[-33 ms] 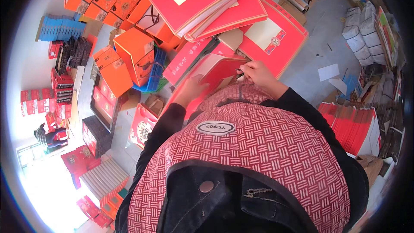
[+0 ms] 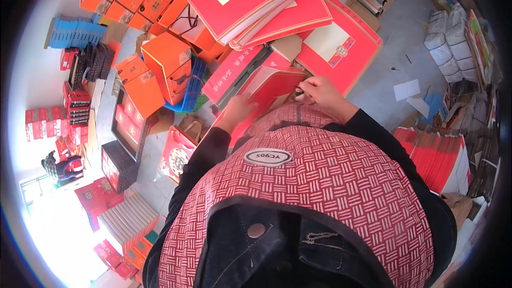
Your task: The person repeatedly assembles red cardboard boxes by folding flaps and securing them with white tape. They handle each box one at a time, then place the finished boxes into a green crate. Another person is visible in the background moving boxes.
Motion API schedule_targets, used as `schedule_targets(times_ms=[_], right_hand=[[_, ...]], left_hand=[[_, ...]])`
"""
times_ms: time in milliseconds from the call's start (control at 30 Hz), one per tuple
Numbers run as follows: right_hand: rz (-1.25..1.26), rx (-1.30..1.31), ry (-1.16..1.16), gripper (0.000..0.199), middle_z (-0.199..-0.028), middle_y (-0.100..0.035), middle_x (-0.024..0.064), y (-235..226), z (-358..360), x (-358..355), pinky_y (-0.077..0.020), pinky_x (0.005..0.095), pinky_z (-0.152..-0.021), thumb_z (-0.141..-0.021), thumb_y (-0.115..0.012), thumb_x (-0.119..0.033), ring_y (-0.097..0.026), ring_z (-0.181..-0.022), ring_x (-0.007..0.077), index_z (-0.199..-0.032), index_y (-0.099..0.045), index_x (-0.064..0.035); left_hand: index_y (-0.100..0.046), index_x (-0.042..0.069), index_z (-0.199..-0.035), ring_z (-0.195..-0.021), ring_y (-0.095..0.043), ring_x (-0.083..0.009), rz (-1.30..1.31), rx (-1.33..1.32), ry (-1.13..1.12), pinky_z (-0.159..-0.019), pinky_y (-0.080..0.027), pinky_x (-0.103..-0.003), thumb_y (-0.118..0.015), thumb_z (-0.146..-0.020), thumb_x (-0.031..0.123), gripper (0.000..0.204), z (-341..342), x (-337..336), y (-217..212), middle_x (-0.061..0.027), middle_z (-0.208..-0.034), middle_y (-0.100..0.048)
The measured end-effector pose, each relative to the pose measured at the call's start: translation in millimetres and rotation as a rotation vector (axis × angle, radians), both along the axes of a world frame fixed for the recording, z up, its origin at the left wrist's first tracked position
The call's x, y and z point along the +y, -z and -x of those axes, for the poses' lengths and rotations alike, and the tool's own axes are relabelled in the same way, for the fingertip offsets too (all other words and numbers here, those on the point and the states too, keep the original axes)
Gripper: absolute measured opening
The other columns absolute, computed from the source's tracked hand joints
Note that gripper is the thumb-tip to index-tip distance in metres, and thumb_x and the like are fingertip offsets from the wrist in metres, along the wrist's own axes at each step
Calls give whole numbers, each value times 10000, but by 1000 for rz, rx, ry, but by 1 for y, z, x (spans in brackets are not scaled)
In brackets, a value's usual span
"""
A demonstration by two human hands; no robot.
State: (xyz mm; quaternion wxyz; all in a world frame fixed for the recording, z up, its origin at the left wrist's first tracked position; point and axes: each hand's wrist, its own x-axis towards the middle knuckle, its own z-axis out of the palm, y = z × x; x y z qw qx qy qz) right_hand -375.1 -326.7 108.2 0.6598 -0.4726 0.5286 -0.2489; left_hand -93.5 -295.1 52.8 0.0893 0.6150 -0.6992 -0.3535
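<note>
In front of my red-patterned apron [image 2: 330, 181] stands a red paper bag or folder [image 2: 280, 81], tilted, its paler inside partly showing. My left hand [image 2: 238, 110] is closed on its left edge, the fingertips a little blurred. At the bag's right end my right hand [image 2: 321, 93] pinches a small dark thing, mostly covered by the fingers. Just beyond the bag lies a long pinkish-red flat box [image 2: 233, 74] with a dark strip beside it. Large flat red boxes [image 2: 245, 8] with cream labels are stacked past my hands, and another flat red box [image 2: 346, 40] lies right of them.
Orange boxes [image 2: 165, 69] crowd the left, beside a blue basket [image 2: 193, 82]. On the right are a bundle of red sheets [image 2: 429, 152] and wrapped white packs [image 2: 450, 42], with scraps of paper [image 2: 407, 89] on the floor. A person [image 2: 61, 168] is far left near a bright opening.
</note>
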Motion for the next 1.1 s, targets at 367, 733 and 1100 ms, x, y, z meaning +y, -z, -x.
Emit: schedule_targets(times_ms=[367,733,1100], right_hand=[[311,-225,-255,108,-672,-560,30,-130,-69,-31,-430,234,-510,-808,-609,-76,-537,-571,88,-832,-618,29],[847,-179,-287,80,-687,-564,73,-147,-158,-5,-414,242,-518,-776,-624,-41,-539,-584,110,-768,-589,30],[876,-64,-204,127,-673,-582,152,-140,-167,2,-451,400,-561,-730,-628,-101,-584,-636,321,-700,-550,-5]], left_hand=[[-593,-44,-948,-727,-598,-147,-29,391,-304,-644,-462,-308,-569,-838,157,231,-91,-25,-211,-101,-763,-628],[-589,-4,-746,-545,-323,-16,190,514,-686,-454,-273,-219,-528,-899,183,249,-40,22,-227,75,-577,-371],[-550,-17,-721,-568,-320,-28,199,494,-728,-478,-289,-233,-538,-890,173,255,-30,37,-228,53,-584,-362]])
